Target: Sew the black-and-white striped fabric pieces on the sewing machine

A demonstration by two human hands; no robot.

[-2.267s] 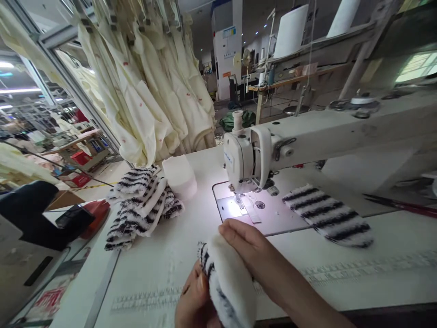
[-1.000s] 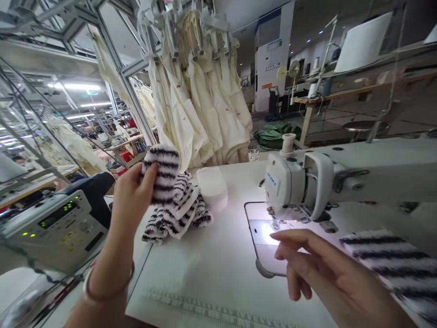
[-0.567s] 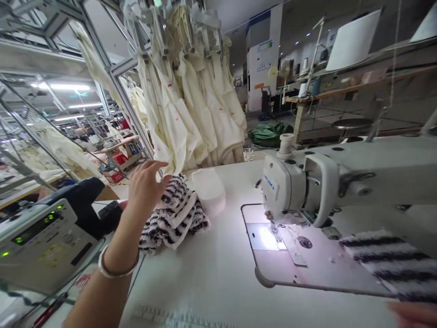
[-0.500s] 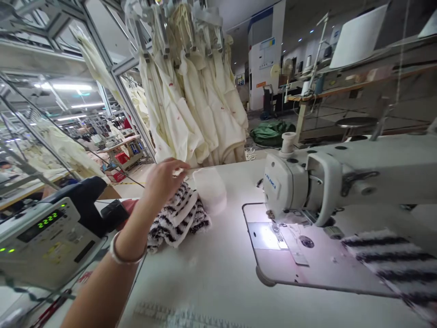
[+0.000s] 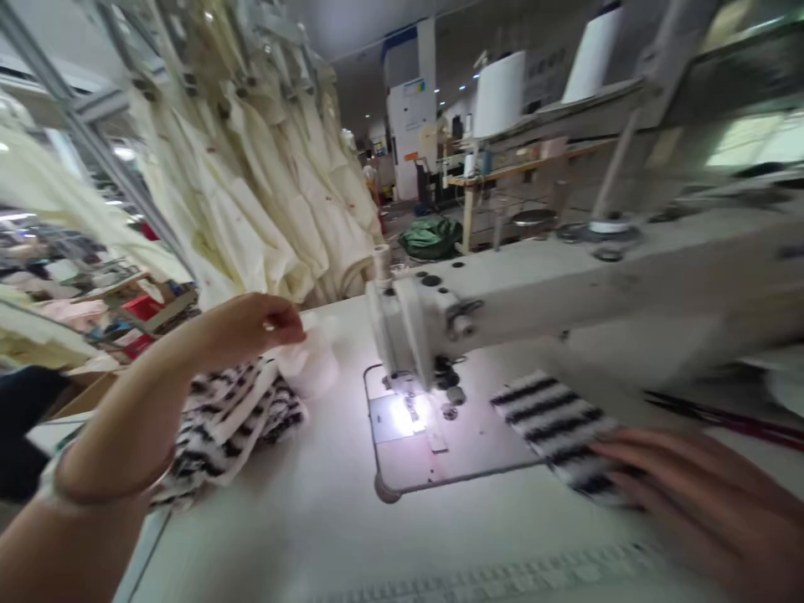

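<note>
Right hand [image 5: 666, 481] flat on striped piece [image 5: 556, 423] (long axis toward the needle).

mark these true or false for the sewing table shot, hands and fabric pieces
1. The left hand pinches a piece from the white stack. True.
2. The right hand holds scissors. False: its fingers rest on the striped piece.
3. A striped pile lies below the left hand. True.
4. The striped piece sits under the needle. False: it lies to the right of the sewing machine head.
5. The left wrist is bare. False: it wears a bracelet.
</note>
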